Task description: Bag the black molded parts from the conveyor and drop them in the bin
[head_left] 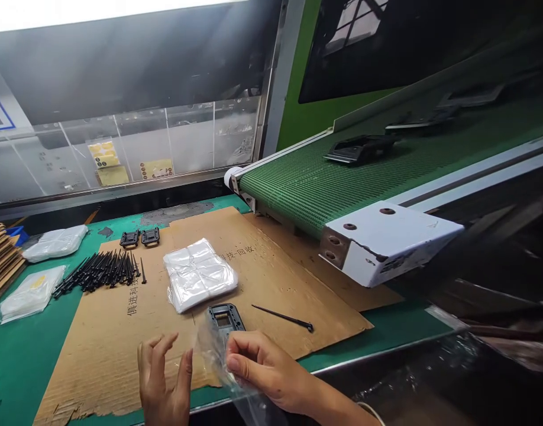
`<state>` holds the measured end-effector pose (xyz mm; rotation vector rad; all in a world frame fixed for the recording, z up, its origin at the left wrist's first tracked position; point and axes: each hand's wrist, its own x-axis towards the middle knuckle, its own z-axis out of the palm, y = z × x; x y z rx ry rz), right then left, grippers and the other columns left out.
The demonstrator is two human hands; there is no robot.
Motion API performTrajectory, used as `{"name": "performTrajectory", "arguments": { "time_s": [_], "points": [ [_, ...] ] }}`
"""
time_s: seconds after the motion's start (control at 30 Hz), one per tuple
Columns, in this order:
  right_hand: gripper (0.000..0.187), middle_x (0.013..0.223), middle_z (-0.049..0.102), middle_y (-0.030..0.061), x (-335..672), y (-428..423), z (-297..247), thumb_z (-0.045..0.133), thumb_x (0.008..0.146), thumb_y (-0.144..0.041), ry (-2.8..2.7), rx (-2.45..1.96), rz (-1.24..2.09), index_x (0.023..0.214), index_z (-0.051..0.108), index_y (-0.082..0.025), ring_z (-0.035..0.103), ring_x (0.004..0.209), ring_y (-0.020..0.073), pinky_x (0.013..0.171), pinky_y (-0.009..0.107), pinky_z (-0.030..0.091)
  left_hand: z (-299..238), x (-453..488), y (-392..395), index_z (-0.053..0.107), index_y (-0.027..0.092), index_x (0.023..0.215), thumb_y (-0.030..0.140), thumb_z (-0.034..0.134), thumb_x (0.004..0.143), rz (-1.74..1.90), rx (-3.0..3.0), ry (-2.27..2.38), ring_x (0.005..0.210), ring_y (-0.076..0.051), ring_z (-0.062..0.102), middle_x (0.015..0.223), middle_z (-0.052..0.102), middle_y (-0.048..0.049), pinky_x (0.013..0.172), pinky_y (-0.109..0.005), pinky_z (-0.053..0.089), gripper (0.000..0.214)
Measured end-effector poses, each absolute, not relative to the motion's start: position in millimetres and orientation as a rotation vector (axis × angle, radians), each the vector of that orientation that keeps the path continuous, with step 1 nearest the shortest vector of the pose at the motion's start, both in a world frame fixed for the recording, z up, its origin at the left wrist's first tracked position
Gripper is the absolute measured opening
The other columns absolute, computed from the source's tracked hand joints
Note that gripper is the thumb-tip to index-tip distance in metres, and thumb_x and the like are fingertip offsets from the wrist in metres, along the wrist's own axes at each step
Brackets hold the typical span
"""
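Observation:
My right hand [265, 370] pinches a clear plastic bag [209, 343], which hangs down past the table's front edge. Just beyond it a black plastic frame part [225, 316] with a rectangular opening lies on the cardboard; its near end is hidden by the bag and my hand. To the left, my left hand [165, 373] has its fingers apart and holds nothing. A bundle of clear bags [200, 275] tied with string lies farther back. One thin black pin-like piece [283, 318] rests alone on the cardboard to the right.
A pile of black pin-like pieces [105, 271] and two black parts [139, 238] lie at the left on the cardboard sheet [112, 349]. More bag packs [32, 290] and stacked cardboard [0, 254] stand far left. A green conveyor [298, 183] carries black parts [362, 148] at right.

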<state>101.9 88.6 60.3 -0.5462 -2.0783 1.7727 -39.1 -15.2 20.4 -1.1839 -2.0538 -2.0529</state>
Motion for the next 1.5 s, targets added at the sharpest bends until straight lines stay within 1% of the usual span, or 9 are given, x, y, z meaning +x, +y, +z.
{"name": "performTrajectory", "arguments": {
  "time_s": [0.23,0.43,0.63,0.73,0.83,1.0,1.13,1.27,1.5],
  "points": [
    [0.024,0.058,0.045,-0.0045,102,65,61,0.059,0.074,-0.027,-2.334,-0.527,1.378,0.059,0.044,-0.017,0.038,0.054,0.0085,0.051,0.022,0.028,5,-7,-13,0.055,0.017,0.056,0.049,0.069,0.062,-2.999,-1.454,-2.185,0.05,-0.011,0.043,0.051,0.053,0.0017,0.051,-0.023,0.033,0.035],
    [0.04,0.049,0.029,-0.0073,101,77,49,0.058,0.073,-0.04,-1.941,-0.66,1.732,0.051,0.033,-0.018,0.028,0.048,0.0067,0.046,0.021,0.023,1,-11,-13,0.053,0.017,0.053,0.032,0.079,0.055,-3.676,-0.592,-1.818,0.054,-0.01,0.053,0.054,0.062,0.002,0.055,-0.021,0.04,0.03],
    [0.039,0.057,0.046,-0.0061,97,86,43,0.07,0.062,-0.042,-1.379,-0.838,1.909,0.067,0.039,-0.02,0.042,0.052,0.009,0.049,0.02,0.035,0,-33,-12,0.057,0.014,0.06,0.013,0.078,0.054,-4.064,0.343,-1.587,0.043,-0.004,0.046,0.047,0.05,0.0064,0.048,-0.017,0.04,0.022],
    [0.041,0.055,0.046,-0.0077,89,84,41,0.068,0.063,-0.046,-1.189,-0.866,1.983,0.08,0.042,-0.021,0.041,0.048,0.0081,0.049,0.019,0.034,-9,-29,-7,0.054,0.018,0.078,0.02,0.077,0.055,-3.72,-0.068,-1.846,0.039,-0.004,0.038,0.047,0.043,0.0105,0.042,-0.015,0.033,0.033],
    [0.037,0.051,0.034,-0.0093,81,81,39,0.057,0.071,-0.054,-1.312,-0.869,1.883,0.075,0.045,-0.019,0.029,0.044,0.0067,0.045,0.019,0.026,-18,-21,-3,0.049,0.022,0.096,0.026,0.07,0.066,-2.921,-0.671,-2.254,0.041,-0.007,0.039,0.05,0.039,0.0111,0.043,-0.017,0.033,0.037],
    [0.03,0.055,0.044,-0.0031,74,73,43,0.043,0.086,-0.031,-2.16,-0.641,1.278,0.06,0.05,-0.017,0.038,0.052,0.0099,0.05,0.022,0.029,-17,-23,-5,0.054,0.023,0.11,0.02,0.059,0.075,-1.665,-1.307,-2.039,0.072,-0.017,0.057,0.086,0.06,-0.0051,0.062,-0.029,0.045,0.035],
    [0.018,0.068,0.057,0.0017,79,78,46,0.042,0.086,-0.021,-2.396,-0.452,0.903,0.075,0.057,-0.017,0.05,0.062,0.0138,0.059,0.024,0.038,-11,-43,-8,0.063,0.022,0.094,0.01,0.047,0.078,-1.582,-1.623,-1.956,0.054,-0.011,0.056,0.064,0.058,0.0017,0.051,-0.02,0.043,0.026],
    [0.019,0.084,0.06,0.0079,99,100,34,0.046,0.085,-0.029,-2.223,-0.875,0.639,0.095,0.055,-0.016,0.056,0.08,0.0203,0.07,0.03,0.044,-6,-71,-8,0.066,0.02,0.077,0.017,0.047,0.072,-1.619,-1.216,-2.321,0.053,-0.013,0.054,0.063,0.057,0.0,0.049,-0.023,0.042,0.02],
    [0.019,0.071,0.057,0.0033,119,104,-2,0.048,0.079,-0.034,-2.354,-1.177,0.85,0.068,0.049,-0.02,0.054,0.068,0.0194,0.061,0.03,0.041,-6,-78,-7,0.065,0.021,0.072,0.036,0.047,0.073,-1.359,-1.182,-2.7,0.056,-0.019,0.056,0.06,0.061,-0.0024,0.055,-0.028,0.038,0.024]
  ]
}}
